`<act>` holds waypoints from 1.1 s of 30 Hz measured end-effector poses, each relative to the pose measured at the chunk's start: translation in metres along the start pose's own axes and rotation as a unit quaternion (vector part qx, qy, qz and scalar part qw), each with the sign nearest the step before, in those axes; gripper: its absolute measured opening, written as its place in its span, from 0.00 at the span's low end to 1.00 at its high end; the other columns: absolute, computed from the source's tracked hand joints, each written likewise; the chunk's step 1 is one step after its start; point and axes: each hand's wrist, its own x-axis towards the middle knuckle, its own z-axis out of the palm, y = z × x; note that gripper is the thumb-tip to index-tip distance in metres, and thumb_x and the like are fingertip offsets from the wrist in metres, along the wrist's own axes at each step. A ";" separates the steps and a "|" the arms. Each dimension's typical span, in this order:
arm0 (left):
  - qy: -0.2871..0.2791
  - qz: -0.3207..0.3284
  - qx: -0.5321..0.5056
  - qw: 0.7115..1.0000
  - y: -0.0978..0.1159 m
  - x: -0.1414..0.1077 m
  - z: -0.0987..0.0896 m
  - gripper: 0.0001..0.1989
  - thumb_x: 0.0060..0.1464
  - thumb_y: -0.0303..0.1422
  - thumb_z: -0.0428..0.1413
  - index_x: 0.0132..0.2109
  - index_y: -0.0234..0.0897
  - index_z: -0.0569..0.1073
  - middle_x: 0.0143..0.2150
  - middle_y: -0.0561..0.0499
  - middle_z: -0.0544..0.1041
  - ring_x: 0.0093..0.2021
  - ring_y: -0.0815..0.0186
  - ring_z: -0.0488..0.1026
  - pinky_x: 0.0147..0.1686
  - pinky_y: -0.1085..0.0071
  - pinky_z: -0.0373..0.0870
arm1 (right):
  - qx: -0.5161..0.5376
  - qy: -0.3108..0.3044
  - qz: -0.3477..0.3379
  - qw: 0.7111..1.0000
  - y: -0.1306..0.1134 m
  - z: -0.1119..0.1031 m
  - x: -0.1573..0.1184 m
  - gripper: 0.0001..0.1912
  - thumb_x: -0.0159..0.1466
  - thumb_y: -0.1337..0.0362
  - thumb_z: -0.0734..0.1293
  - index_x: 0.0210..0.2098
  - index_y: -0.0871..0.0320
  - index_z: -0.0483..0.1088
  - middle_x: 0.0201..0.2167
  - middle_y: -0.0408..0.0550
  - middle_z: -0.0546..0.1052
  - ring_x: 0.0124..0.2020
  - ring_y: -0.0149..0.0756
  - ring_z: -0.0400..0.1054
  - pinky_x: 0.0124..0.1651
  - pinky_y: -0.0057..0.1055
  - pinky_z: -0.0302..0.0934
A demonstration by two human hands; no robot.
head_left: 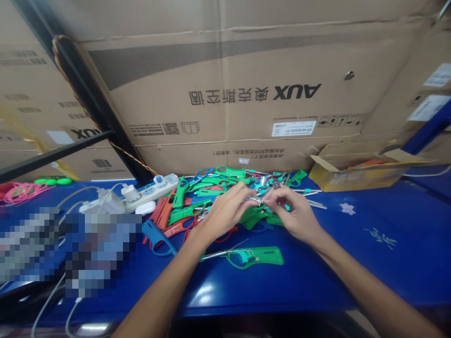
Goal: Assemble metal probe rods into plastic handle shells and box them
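Note:
Over a pile of gas lighter parts, my two hands meet with fingertips pinched together. My left hand (229, 204) is closed on a small shiny piece (256, 200), whose exact kind I cannot make out. Fingertips of my right hand (294, 211) pinch at the other end of this piece; part of it is hidden by the fingers. Below the hands lies a green long-necked lighter casing (271, 256) with a metal tube and a thin wire. More casings surround the hands, among them a blue casing (158, 237), a red casing (162, 211) and a green casing (181, 192).
An open cardboard box (355, 177) stands at the back right. To the left are a white power strip (155, 191) with plugs and cables, and pink cord (30, 192). Tall cardboard (225, 61) backs the blue table (338, 267). Small thin bits (381, 237) lie at right.

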 end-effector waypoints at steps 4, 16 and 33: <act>0.000 -0.002 -0.014 1.000 0.000 0.000 0.000 0.13 0.70 0.39 0.45 0.51 0.39 0.69 0.45 0.48 0.71 0.43 0.64 0.71 0.39 0.69 0.69 | -0.005 -0.005 -0.001 1.000 -0.001 0.000 0.000 0.06 0.66 0.70 0.64 0.32 0.55 0.66 0.32 0.44 0.77 0.32 0.33 0.71 0.36 0.33 0.63; -0.004 -0.026 -0.073 0.997 -0.001 0.000 -0.004 0.11 0.70 0.38 0.46 0.51 0.41 0.69 0.45 0.49 0.74 0.44 0.64 0.73 0.44 0.68 0.68 | -0.015 0.032 0.045 0.998 0.000 -0.008 0.005 0.09 0.65 0.61 0.68 0.45 0.54 0.73 0.39 0.47 0.79 0.35 0.35 0.73 0.37 0.32 0.68; 0.099 -0.059 -0.217 0.969 0.020 0.010 0.009 0.14 0.70 0.34 0.46 0.49 0.43 0.77 0.69 0.50 0.59 0.67 0.58 0.59 0.65 0.49 0.59 | 0.238 0.005 0.213 0.948 -0.013 0.006 0.005 0.16 0.61 0.56 0.72 0.47 0.52 0.76 0.22 0.38 0.71 0.13 0.23 0.58 0.11 0.22 0.53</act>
